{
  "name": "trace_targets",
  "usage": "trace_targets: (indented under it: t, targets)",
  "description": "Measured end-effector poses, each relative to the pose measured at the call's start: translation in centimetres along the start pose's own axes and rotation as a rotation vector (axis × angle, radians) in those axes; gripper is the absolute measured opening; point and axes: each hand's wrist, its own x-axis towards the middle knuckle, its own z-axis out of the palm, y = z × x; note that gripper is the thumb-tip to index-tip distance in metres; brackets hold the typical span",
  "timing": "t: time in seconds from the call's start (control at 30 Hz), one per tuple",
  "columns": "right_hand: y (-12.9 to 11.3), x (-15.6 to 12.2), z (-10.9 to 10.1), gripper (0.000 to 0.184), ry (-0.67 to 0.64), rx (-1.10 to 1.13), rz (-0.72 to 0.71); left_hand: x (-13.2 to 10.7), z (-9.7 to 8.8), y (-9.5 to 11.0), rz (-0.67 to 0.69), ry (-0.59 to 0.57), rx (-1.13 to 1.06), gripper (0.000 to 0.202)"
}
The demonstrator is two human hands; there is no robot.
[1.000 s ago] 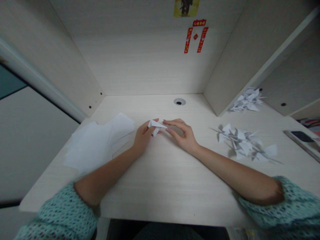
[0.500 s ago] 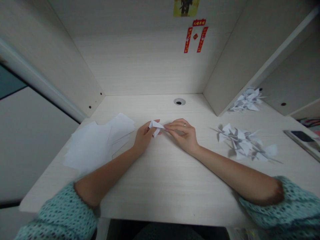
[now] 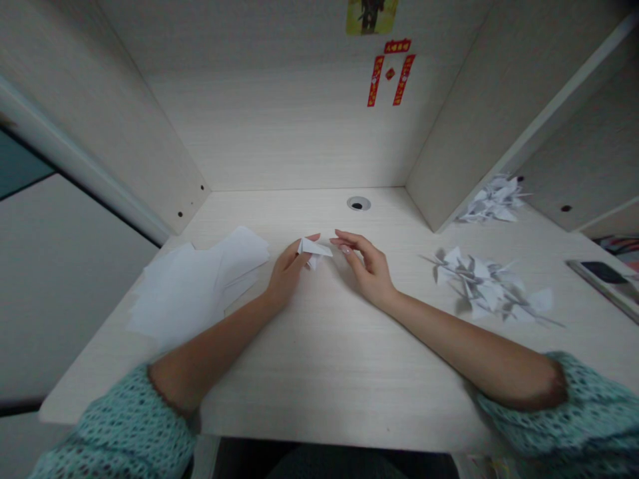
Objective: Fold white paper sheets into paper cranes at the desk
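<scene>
One folded white origami piece (image 3: 315, 248) is pinched between the thumb and fingers of the left hand (image 3: 287, 267), over the middle of the desk (image 3: 319, 379). A creased flap extends rightward; a smaller folded section projects beneath. The right hand (image 3: 370, 267) is unloaded, fingers curved, just beside the flap's end. Origami cranes (image 3: 482, 279) lie to the right.

Matt white paper in the folded piece (image 3: 315, 248), smooth thin paper in the loose sheets (image 3: 182, 286), creased paper in the pointed shapes (image 3: 478, 271) over there, pale wood-grain bench (image 3: 309, 372) with a smooth dull finish, bumpy openwork knit cloth on the sleeves (image 3: 120, 426)
</scene>
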Motion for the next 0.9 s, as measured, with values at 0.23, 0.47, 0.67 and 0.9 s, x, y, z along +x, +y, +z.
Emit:
trace_targets:
  t: [0.23,0.47,0.67,0.9]
  targets:
    - [0.8,0.3,0.2,0.022,-0.056,0.031,0.007,0.2,0.2,-0.5,0.035,-0.056,-0.019,0.044]
    - [0.5,0.3,0.4,0.009,-0.039,0.052,-0.005,0.4,0.3,-0.9,0.029,-0.078,-0.13,0.054]
    - [1.0,0.3,0.6,0.04,-0.019,0.096,0.104,0.4,0.1,-0.8,0.073,-0.099,0.069,0.049]
    - [1.3,0.2,0.6,0.049,-0.097,0.09,0.113,0.2,0.1,-0.7,0.208,-0.112,0.19,0.046]
